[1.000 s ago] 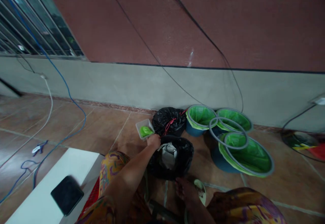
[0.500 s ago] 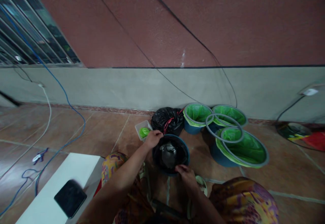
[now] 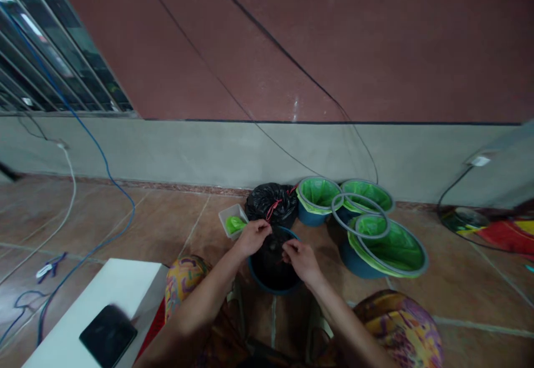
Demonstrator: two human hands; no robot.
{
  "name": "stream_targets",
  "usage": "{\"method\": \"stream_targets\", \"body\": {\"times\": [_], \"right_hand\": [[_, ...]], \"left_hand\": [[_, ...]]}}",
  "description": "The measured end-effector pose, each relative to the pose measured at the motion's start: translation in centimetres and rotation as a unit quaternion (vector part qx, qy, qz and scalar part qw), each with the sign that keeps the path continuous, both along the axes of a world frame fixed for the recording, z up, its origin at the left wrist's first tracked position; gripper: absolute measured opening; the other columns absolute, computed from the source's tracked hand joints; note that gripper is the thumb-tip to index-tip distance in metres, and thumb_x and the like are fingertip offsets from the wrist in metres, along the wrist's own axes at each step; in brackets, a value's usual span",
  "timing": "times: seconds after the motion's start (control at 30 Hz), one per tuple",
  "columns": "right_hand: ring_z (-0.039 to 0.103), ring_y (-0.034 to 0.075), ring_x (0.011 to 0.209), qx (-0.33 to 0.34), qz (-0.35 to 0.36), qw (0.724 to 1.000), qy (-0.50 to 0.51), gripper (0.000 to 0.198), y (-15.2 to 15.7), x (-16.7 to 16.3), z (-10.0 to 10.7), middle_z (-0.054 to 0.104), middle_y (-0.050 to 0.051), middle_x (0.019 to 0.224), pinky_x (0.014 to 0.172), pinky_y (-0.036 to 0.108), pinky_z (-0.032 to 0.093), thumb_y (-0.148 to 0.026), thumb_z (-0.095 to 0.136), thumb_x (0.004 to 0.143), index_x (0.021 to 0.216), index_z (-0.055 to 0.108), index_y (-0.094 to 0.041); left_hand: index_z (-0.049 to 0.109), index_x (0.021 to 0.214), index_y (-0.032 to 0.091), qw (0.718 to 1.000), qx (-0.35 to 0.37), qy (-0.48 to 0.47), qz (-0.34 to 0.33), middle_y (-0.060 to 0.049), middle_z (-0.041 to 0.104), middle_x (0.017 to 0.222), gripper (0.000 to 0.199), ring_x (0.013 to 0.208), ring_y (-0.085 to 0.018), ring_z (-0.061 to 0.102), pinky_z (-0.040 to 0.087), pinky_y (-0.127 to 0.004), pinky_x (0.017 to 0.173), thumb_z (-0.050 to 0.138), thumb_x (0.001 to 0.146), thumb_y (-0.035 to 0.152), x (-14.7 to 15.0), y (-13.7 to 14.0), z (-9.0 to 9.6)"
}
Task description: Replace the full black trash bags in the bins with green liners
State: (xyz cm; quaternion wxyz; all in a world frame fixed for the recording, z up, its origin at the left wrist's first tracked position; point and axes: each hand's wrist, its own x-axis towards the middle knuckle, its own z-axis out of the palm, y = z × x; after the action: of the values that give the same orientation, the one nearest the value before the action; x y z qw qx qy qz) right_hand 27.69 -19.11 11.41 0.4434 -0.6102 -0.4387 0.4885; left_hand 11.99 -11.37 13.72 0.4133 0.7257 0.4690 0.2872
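Note:
Both of my hands are over a small blue bin point(image 3: 274, 291) on the floor between my knees. A thin black garbage bag point(image 3: 274, 244) is bunched up between them at the bin's mouth. My left hand point(image 3: 254, 237) pinches the bag at the bin's far left side. With fingertips together, my right hand point(image 3: 302, 259) grips the bag's other side above the right rim; a bit of red shows by its fingers. The bin's inside is dark.
Behind the bin sits a tied black bag point(image 3: 267, 201) with red ties. A white tray point(image 3: 227, 215) holds something bright green. Green-lined bins point(image 3: 319, 218) and a loose grey ring point(image 3: 335, 212) stand right. A phone point(image 3: 108, 334) lies on a white box point(image 3: 129, 273) at left.
My right hand has risen from the near right rim, bringing up the black bag from inside the bin. The left hand stays near the far rim. The view has shifted slightly.

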Motion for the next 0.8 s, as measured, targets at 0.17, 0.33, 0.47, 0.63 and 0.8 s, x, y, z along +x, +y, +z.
{"method": "stream_targets", "body": {"times": [0.17, 0.33, 0.47, 0.63, 0.8], "right_hand": [[0.057, 0.015, 0.053, 0.057, 0.034, 0.996, -0.063, 0.024, 1.1, 0.9, 1.2, 0.062, 0.001, 0.057, 0.054, 0.027, 0.045, -0.041, 0.054, 0.076, 0.067, 0.062, -0.020], [0.057, 0.016, 0.056, 0.072, 0.059, 0.992, -0.084, 0.028, 2.1, 1.5, 1.9, 0.064, 0.002, 0.059, 0.056, 0.027, 0.044, -0.044, 0.053, 0.077, 0.072, 0.066, -0.020], [0.056, 0.015, 0.057, 0.081, 0.041, 0.990, -0.108, 0.026, 2.6, 1.9, 1.6, 0.065, 0.003, 0.061, 0.056, 0.027, 0.042, -0.042, 0.056, 0.074, 0.072, 0.068, -0.019], [0.063, 0.017, 0.068, 0.079, 0.027, 0.994, -0.075, 0.023, 3.1, 2.7, 1.0, 0.071, 0.004, 0.075, 0.068, 0.029, 0.047, -0.032, 0.060, 0.068, 0.083, 0.068, -0.018], [0.064, 0.018, 0.068, 0.072, 0.037, 0.992, -0.100, 0.037, 3.4, 3.1, 2.4, 0.071, 0.004, 0.074, 0.068, 0.030, 0.047, -0.024, 0.057, 0.069, 0.105, 0.064, -0.015]], "left_hand": [[0.064, 0.074, 0.015, 0.997, 0.045, 0.046, -0.049, 0.001, 0.060, 0.068, 0.023, 0.067, -0.011, 0.052, 0.040, -0.021, 0.064, 0.048, 0.084, 0.029, 0.1, -1.0, 2.4], [0.066, 0.079, 0.016, 0.993, 0.060, 0.054, -0.084, -0.001, 0.063, 0.077, 0.022, 0.073, -0.013, 0.056, 0.043, -0.023, 0.071, 0.048, 0.086, 0.027, 0.1, -1.4, 3.1], [0.067, 0.075, 0.015, 0.995, 0.044, -0.049, -0.071, -0.007, 0.066, 0.099, 0.018, 0.096, -0.017, 0.057, 0.042, -0.028, 0.089, 0.056, 0.082, 0.027, -0.3, -0.9, 2.0], [0.070, 0.097, 0.014, 0.975, -0.092, -0.199, -0.036, -0.006, 0.067, 0.095, 0.032, 0.090, -0.017, 0.058, 0.044, -0.029, 0.084, 0.059, 0.083, 0.040, -1.0, -0.1, 0.1], [0.057, 0.128, 0.017, 0.983, -0.099, -0.116, -0.097, 0.001, 0.060, 0.081, 0.059, 0.072, -0.011, 0.051, 0.041, -0.024, 0.070, 0.070, 0.072, 0.034, -1.5, 0.5, -0.5]]}}
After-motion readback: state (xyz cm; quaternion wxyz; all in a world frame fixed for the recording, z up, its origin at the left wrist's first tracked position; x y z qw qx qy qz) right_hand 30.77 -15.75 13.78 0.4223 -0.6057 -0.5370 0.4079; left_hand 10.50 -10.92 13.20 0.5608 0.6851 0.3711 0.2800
